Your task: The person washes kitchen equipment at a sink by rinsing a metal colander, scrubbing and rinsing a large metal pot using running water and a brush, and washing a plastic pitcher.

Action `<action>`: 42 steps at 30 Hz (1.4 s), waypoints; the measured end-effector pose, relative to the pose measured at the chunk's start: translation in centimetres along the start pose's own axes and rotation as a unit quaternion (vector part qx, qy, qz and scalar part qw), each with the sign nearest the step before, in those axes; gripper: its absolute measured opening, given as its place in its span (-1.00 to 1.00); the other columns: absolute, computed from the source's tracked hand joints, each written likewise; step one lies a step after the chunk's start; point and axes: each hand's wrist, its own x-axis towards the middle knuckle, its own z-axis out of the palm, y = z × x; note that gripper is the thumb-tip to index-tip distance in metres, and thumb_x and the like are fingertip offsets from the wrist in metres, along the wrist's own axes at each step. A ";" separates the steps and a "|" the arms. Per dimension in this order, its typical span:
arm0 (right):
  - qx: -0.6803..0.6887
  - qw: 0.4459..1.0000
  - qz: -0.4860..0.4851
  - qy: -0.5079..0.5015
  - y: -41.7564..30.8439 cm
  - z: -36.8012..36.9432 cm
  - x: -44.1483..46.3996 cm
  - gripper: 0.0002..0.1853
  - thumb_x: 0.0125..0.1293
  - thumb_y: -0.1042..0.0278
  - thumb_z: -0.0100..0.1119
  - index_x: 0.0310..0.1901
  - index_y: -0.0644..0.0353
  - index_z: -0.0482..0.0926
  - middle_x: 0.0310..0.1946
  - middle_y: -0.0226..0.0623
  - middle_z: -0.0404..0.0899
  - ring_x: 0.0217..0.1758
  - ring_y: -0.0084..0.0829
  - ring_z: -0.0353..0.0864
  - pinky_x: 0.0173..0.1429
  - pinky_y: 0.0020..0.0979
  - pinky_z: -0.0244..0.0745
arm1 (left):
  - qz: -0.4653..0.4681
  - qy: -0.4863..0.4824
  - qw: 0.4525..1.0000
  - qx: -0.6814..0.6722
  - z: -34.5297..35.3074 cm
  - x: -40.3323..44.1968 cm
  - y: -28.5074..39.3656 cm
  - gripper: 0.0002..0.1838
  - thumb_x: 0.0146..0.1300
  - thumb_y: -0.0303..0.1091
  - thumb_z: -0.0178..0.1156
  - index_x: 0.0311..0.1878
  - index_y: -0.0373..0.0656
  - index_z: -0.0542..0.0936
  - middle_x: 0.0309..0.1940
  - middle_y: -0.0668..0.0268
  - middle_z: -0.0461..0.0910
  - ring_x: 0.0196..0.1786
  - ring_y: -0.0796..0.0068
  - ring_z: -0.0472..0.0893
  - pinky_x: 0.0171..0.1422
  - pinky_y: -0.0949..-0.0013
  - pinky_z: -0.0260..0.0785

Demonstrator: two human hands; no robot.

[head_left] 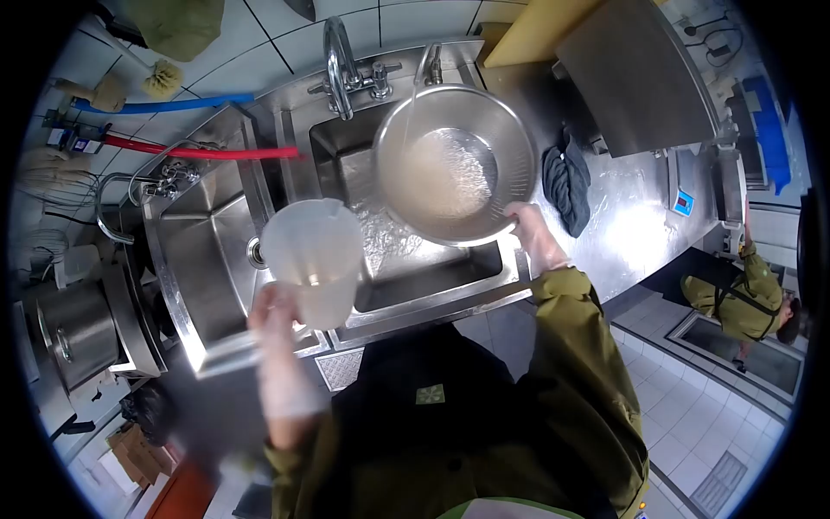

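Observation:
My left hand (278, 333), in a clear glove, is closed on a translucent plastic jug (313, 246) over the divider between the two sinks. My right hand (538, 238), gloved too, grips the near right rim of a large metal bowl (510, 130). The bowl is above the right sink (415, 285); its right wall shows a row of fine slots or ridges. Pale grains that look like rice (445, 173) lie in it under water. From the small tap (432, 62), a thin stream falls into the bowl.
A tall curved faucet (339, 65) rises behind the sinks. The left sink (207, 251) has a red hose (207, 153) above it. On the right counter are a dark cloth (567, 183) and a scale (683, 199). Another person (743, 294) is at far right.

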 end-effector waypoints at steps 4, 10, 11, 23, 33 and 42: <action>-0.072 0.986 -0.142 -0.051 1.1 -6.1 2.5 -0.88 0.04 0.53 0.00 -0.42 0.39 0.51 -0.47 -0.24 0.49 -0.39 -0.43 0.48 -0.30 -0.49 0.38 | 0.069 -0.171 0.983 -0.018 4.9 2.2 -4.0 -0.69 0.26 -0.19 0.08 -0.12 -0.26 0.46 -0.45 0.36 0.49 -0.41 0.62 0.44 -0.25 0.50 0.28; 0.110 0.993 -0.038 0.021 -6.1 -5.7 -5.6 -0.93 0.05 0.59 -0.02 -0.46 0.40 0.45 -0.50 -0.29 0.45 -0.44 -0.47 0.45 -0.27 -0.47 0.43 | 0.047 -0.238 0.969 -0.053 13.6 5.2 -4.1 -0.66 0.27 -0.17 0.03 -0.05 -0.26 0.47 -0.28 0.34 0.52 -0.27 0.57 0.44 -0.10 0.47 0.25; 0.124 0.991 -0.029 0.035 -6.2 -5.9 -6.1 -0.94 0.05 0.59 -0.02 -0.47 0.38 0.45 -0.51 -0.31 0.44 -0.45 -0.48 0.44 -0.28 -0.47 0.43 | 0.031 -0.253 0.964 -0.081 14.6 5.8 -4.3 -0.66 0.26 -0.19 0.04 -0.04 -0.26 0.46 -0.27 0.35 0.50 -0.24 0.59 0.43 -0.08 0.49 0.23; 0.106 0.985 -0.014 0.134 -6.4 -9.0 -11.8 -0.96 0.00 0.55 0.01 -0.54 0.23 0.43 -0.61 -0.42 0.38 -0.58 -0.52 0.41 -0.34 -0.52 0.45 | 0.032 -0.307 0.932 -0.188 22.7 14.0 -11.2 -0.87 0.18 -0.51 -0.03 -0.18 -0.21 0.41 -0.34 0.44 0.42 -0.25 0.63 0.36 -0.09 0.49 0.20; 0.068 0.992 0.007 0.110 -4.1 -11.1 -11.9 -0.76 -0.01 0.47 0.04 -0.27 0.38 0.45 -0.36 -0.21 0.48 -0.29 -0.33 0.51 -0.10 -0.33 0.45 | 0.099 -0.308 0.941 -0.099 21.3 13.5 -11.4 -0.91 0.22 -0.50 -0.04 -0.21 -0.22 0.41 -0.36 0.43 0.38 -0.24 0.63 0.34 -0.06 0.50 0.21; 0.076 0.993 0.002 0.093 -3.1 -11.3 -12.3 -0.75 0.00 0.46 0.03 -0.26 0.39 0.45 -0.35 -0.18 0.50 -0.28 -0.32 0.51 -0.08 -0.33 0.44 | 0.097 -0.306 0.940 -0.114 20.7 12.9 -11.7 -0.87 0.23 -0.52 -0.04 -0.16 -0.23 0.41 -0.29 0.40 0.43 -0.17 0.62 0.37 0.02 0.51 0.19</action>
